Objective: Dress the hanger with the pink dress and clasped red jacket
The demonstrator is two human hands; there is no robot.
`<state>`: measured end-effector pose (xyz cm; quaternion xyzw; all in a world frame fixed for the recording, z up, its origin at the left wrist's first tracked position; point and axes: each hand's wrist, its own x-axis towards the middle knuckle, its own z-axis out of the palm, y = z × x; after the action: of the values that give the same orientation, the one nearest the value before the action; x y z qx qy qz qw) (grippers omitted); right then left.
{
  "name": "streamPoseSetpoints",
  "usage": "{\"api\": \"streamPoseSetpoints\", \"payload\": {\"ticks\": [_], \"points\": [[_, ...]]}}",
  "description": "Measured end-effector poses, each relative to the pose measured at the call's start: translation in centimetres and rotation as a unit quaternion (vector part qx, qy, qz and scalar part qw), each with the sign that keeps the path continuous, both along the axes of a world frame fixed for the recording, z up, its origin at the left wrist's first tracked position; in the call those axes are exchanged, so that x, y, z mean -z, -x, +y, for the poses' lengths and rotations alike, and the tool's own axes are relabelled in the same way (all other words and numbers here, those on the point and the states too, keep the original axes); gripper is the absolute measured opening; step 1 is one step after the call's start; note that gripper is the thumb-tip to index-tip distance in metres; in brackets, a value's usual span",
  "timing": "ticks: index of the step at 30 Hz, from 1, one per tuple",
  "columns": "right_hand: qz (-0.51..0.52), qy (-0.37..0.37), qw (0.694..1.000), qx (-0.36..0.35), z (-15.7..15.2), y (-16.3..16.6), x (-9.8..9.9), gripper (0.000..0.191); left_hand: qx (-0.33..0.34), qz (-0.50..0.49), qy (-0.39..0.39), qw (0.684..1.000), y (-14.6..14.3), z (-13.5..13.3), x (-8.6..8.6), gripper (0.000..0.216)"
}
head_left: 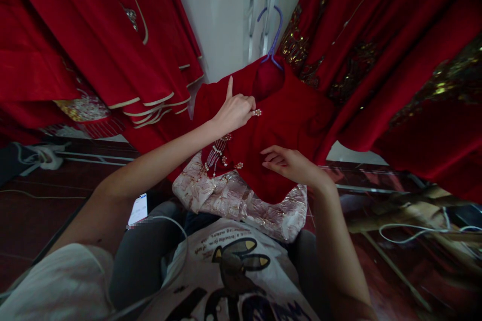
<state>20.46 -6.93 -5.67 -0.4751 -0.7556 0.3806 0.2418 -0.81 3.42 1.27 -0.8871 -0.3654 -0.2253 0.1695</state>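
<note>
A small red velvet garment (286,125) hangs on a purple hanger (271,35) in front of me, with a pink brocade hem (233,200) at its bottom. My left hand (235,110) is closed near its collar, index finger pointing up, thumb and fingers pinching a small pearl button (257,113). A beaded pearl tassel (217,153) dangles below that hand. My right hand (286,163) lies lower on the front of the garment, fingers loosely curled and touching the red cloth.
Long red embroidered robes (113,45) hang at the left and more with gold embroidery (395,60) at the right. A white wall (222,15) shows between them. The dark glossy floor (45,210) carries white cables (410,233) and a phone (138,209) beside my knee.
</note>
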Motion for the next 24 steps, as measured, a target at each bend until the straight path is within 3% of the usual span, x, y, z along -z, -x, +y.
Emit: {"api": "streamPoseSetpoints", "payload": {"ticks": [7,24], "points": [[-0.001,0.009,1.000,0.000,0.11,0.03,0.13,0.031,0.052,-0.030,0.059,0.996,0.66,0.91,-0.29,0.014],[-0.002,0.015,1.000,0.001,0.23,0.08,0.24,0.032,0.074,0.049,0.013,0.996,0.59,0.83,-0.56,0.019]]}}
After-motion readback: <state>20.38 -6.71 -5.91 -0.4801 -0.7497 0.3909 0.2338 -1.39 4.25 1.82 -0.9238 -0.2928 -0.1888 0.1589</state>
